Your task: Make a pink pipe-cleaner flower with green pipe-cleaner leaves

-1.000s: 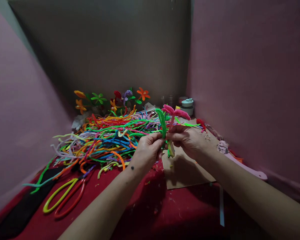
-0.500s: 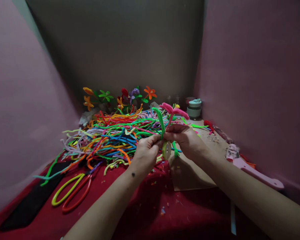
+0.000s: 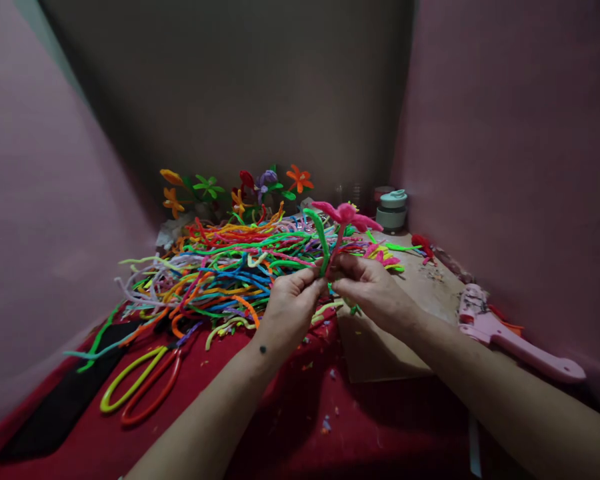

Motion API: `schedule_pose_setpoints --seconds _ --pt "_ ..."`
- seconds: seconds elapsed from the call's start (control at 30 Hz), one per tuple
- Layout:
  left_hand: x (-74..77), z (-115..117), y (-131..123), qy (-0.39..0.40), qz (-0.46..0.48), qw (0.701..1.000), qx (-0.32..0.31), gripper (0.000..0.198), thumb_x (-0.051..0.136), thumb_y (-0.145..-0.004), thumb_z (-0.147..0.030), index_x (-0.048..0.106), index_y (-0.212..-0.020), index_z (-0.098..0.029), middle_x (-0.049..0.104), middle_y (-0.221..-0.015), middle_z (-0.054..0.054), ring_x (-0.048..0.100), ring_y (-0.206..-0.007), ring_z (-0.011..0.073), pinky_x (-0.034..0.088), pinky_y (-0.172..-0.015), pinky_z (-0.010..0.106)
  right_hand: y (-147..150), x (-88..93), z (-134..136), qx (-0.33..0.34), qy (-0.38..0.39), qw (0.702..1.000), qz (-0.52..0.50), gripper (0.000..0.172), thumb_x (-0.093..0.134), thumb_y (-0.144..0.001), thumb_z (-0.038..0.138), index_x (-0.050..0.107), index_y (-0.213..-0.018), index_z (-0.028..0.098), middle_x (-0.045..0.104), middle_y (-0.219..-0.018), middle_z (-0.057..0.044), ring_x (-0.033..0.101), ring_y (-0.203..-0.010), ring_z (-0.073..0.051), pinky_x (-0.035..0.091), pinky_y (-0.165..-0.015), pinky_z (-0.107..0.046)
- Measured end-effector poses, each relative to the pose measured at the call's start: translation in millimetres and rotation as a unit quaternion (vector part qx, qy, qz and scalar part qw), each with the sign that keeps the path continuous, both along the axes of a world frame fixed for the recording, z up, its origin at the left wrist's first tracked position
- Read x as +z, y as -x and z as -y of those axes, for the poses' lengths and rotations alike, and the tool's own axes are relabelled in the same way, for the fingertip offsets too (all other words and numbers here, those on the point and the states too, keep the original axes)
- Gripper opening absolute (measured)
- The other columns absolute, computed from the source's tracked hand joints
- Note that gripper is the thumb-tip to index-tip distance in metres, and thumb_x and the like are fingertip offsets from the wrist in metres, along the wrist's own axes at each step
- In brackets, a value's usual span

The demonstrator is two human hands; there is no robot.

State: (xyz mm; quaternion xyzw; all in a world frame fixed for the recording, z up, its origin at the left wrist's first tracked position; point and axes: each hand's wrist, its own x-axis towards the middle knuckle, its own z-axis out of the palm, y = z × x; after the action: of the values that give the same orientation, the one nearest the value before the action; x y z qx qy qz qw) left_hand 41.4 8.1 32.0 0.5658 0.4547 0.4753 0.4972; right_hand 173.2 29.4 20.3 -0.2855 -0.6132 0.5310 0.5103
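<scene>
Above the table's middle, my two hands meet at the stem of a pink pipe cleaner flower [image 3: 346, 215]. My left hand [image 3: 294, 297] is closed, thumb and forefinger pinching the base of a bent green pipe cleaner leaf [image 3: 318, 230] against the stem. Thumb and fingers of my right hand [image 3: 373, 287] are closed round the flower's stem, just right of the leaf. The fingertips nearly touch and cover the join. Behind them, a big tangled pile of coloured pipe cleaners [image 3: 220, 267] spreads to the left.
Scissors [image 3: 145, 393] with yellow and red handles lie front left on the red cloth [image 3: 280, 427], beside a black flat strip [image 3: 55, 407]. A brown board [image 3: 380, 353] is under my right hand. Far right lies a pink tool [image 3: 525, 347]. Finished flowers [image 3: 207, 187] and a lidded jar [image 3: 391, 210] stand behind.
My right hand has turned and shifted slightly down on the stem. The flower has tilted, its petals showing wider. A yellowish ring that hung below my fingers is no longer visible.
</scene>
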Motion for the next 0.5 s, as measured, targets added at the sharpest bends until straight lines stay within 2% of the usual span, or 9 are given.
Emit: schedule_pose_setpoints --seconds 0.13,0.3,0.5 --pt "-0.2 1.0 -0.8 0.003 0.010 1.000 -0.009 0.017 0.059 -0.073 -0.025 0.067 -0.081 -0.013 0.040 -0.052 -0.005 0.028 -0.047 0.0037 0.023 -0.043 0.016 -1.8 4.5 2.1 -0.024 -0.023 0.999 0.025 0.021 0.046 -0.063 0.011 0.063 -0.075 0.015 0.056 -0.067 0.001 0.048 -0.065 -0.012 0.040 -0.062 -0.025" --pt "-2.8 0.8 -0.3 -0.008 0.030 0.999 -0.032 0.017 0.059 -0.075 -0.027 0.065 -0.082 -0.013 0.048 -0.063 -0.002 0.034 -0.054 0.0047 0.025 -0.046 0.016 0.4 3.8 4.4 -0.047 -0.033 0.998 0.024 0.006 0.054 -0.066 0.017 0.059 -0.069 0.016 0.054 -0.065 0.002 0.049 -0.066 -0.012 0.041 -0.063 -0.025" --pt "-5.9 -1.1 3.7 -0.016 -0.016 0.999 -0.037 0.021 0.054 -0.079 -0.031 0.056 -0.068 -0.013 0.034 -0.053 -0.005 0.023 -0.047 0.0035 0.017 -0.043 0.018 -3.1 0.9 0.0 -0.049 0.015 0.999 -0.007 0.013 0.061 -0.064 0.019 0.066 -0.076 0.017 0.059 -0.067 0.002 0.052 -0.066 -0.012 0.042 -0.064 -0.026"
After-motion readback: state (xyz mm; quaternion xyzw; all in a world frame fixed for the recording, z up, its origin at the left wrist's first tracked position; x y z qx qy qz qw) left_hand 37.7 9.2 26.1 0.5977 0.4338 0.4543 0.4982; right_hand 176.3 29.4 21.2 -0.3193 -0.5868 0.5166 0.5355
